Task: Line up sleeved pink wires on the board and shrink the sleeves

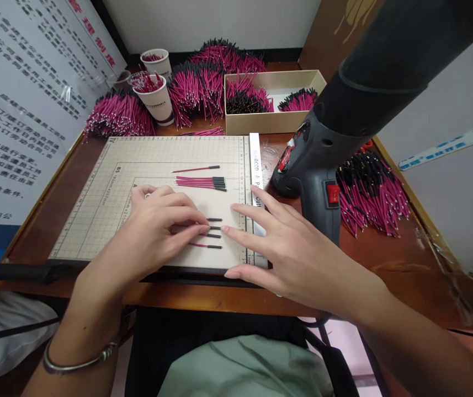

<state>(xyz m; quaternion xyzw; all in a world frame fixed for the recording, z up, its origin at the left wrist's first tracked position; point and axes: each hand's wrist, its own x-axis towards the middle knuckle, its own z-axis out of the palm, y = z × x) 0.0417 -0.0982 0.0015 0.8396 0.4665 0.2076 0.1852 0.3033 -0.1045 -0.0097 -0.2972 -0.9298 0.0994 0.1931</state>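
A paper cutter board with a printed grid lies before me. Over its near middle, my left hand pinches a short wire with a magenta body and black sleeved end. More such wires, one of them a loose wire, lie just below and above the fingertips, partly hidden by the hand. My right hand is spread, its index fingertip close to the black end of the pinched wire; whether it touches I cannot tell. Farther up the board lie a row of wires and one single wire.
A black heat gun with a red switch stands at right. Behind it is a wire pile. At the back are a cardboard box holding wires, a paper cup and big wire heaps. The cutter's black handle extends left.
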